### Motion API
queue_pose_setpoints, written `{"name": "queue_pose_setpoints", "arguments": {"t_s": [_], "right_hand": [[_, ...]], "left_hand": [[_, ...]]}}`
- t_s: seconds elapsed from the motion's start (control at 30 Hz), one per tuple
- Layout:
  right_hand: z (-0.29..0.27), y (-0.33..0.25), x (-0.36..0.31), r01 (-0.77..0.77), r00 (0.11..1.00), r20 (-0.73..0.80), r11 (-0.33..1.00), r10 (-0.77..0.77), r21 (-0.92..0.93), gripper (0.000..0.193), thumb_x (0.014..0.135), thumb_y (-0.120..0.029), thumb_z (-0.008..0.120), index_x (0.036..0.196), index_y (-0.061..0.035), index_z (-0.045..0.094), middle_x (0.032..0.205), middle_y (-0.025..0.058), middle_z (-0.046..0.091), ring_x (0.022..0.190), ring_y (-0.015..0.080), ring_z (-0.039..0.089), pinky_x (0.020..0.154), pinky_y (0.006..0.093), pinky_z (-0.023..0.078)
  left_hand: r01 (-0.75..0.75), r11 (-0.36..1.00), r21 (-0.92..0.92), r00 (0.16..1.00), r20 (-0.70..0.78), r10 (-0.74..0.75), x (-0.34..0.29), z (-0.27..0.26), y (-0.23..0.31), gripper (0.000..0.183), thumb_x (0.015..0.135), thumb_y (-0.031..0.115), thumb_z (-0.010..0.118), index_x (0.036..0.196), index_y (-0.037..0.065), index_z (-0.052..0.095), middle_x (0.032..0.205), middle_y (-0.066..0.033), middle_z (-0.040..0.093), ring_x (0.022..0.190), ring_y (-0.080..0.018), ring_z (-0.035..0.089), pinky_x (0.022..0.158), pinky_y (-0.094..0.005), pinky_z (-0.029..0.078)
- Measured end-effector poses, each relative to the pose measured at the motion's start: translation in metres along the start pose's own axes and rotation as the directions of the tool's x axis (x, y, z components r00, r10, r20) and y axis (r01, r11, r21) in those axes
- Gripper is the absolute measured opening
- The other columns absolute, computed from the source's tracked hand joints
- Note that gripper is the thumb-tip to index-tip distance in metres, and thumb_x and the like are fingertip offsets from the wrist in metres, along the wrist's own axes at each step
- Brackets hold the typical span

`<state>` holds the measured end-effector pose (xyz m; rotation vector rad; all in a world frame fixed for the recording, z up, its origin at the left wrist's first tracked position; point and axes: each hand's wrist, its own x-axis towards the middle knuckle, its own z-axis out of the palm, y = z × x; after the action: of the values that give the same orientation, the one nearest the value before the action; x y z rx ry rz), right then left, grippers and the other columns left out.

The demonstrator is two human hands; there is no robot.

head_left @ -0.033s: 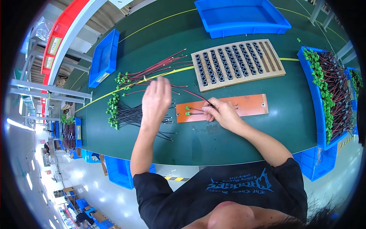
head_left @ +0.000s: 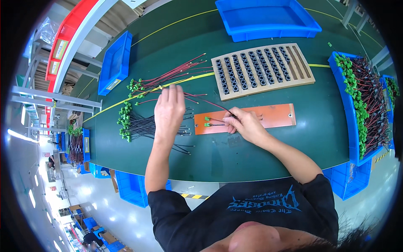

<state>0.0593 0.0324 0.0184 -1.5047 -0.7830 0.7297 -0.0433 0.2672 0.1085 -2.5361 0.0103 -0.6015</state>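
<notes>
My right hand [head_left: 243, 122] is closed in a pinch on thin red and black wires, over an orange board [head_left: 275, 116]. Two small green connectors [head_left: 207, 122] with short wires show just left of its fingertips, above the board's left part. From this hand a red wire [head_left: 214, 102] runs up and left toward my left hand [head_left: 170, 105]. The left fingers are bent and drawn together at the pile of red wires [head_left: 174, 73]; their tips are partly hidden. Black wires with green connectors [head_left: 125, 122] lie left of and partly behind the left hand.
Beyond the board lies a wooden rack [head_left: 262, 71] with rows of black round parts. Blue trays stand at the back [head_left: 268, 35] and far left [head_left: 114, 63]. At the right, a blue bin [head_left: 350, 122] is full of green connectors and wires. Metal shelving [head_left: 54, 96] borders the left.
My left hand has shifted very slightly to the left. The right hand stays in place with the wires.
</notes>
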Motion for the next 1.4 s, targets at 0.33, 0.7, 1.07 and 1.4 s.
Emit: {"name": "queue_pose_setpoints", "arguments": {"t_s": [0.33,0.7,1.07,1.4], "right_hand": [[0.001,0.005,-0.004,0.001,1.0,-0.015,1.0,-0.001,0.022,0.017,0.105,-0.014,0.063,0.107,0.0031,0.065,0.08,0.0095,0.072,0.07,0.0151,0.071,0.066,0.0311,0.059],[-0.007,-0.011,-0.015,0.287,0.95,0.035,0.825,-0.31,-0.487,0.019,0.093,-0.01,0.072,0.108,0.0012,0.068,0.107,0.0152,0.064,0.094,0.0345,0.069,0.076,0.0424,0.057],[-0.072,0.004,-0.019,-0.045,0.996,-0.086,0.973,0.026,-0.226,0.028,0.1,-0.009,0.068,0.127,-0.001,0.071,0.108,0.0104,0.071,0.103,0.0165,0.069,0.093,0.0308,0.054],[-0.069,0.006,-0.017,-0.1,0.993,-0.071,0.992,0.095,-0.072,0.028,0.102,-0.01,0.067,0.128,-0.0019,0.07,0.112,0.0074,0.068,0.099,0.0146,0.069,0.092,0.0298,0.055]], "left_hand": [[0.145,-0.514,-0.845,0.662,0.469,-0.585,0.003,-0.002,0.127,0.018,0.1,-0.005,0.061,0.114,-0.003,0.073,0.112,-0.0117,0.075,0.093,-0.0168,0.072,0.08,-0.0307,0.061],[0.029,-0.539,-0.842,0.571,0.456,-0.682,-0.003,0.028,0.172,0.012,0.103,0.001,0.061,0.114,-0.002,0.066,0.112,-0.0098,0.071,0.094,-0.0152,0.071,0.082,-0.0287,0.06],[0.066,-0.631,-0.773,0.607,0.533,-0.589,-0.006,0.029,0.173,0.01,0.105,0.001,0.059,0.113,-0.002,0.064,0.106,-0.0079,0.066,0.093,-0.0148,0.069,0.088,-0.0299,0.058],[0.072,-0.664,-0.745,0.619,0.555,-0.555,-0.008,0.03,0.171,0.008,0.106,0.002,0.056,0.114,-0.001,0.057,0.099,-0.0101,0.069,0.09,-0.0149,0.07,0.088,-0.0326,0.06]]}}
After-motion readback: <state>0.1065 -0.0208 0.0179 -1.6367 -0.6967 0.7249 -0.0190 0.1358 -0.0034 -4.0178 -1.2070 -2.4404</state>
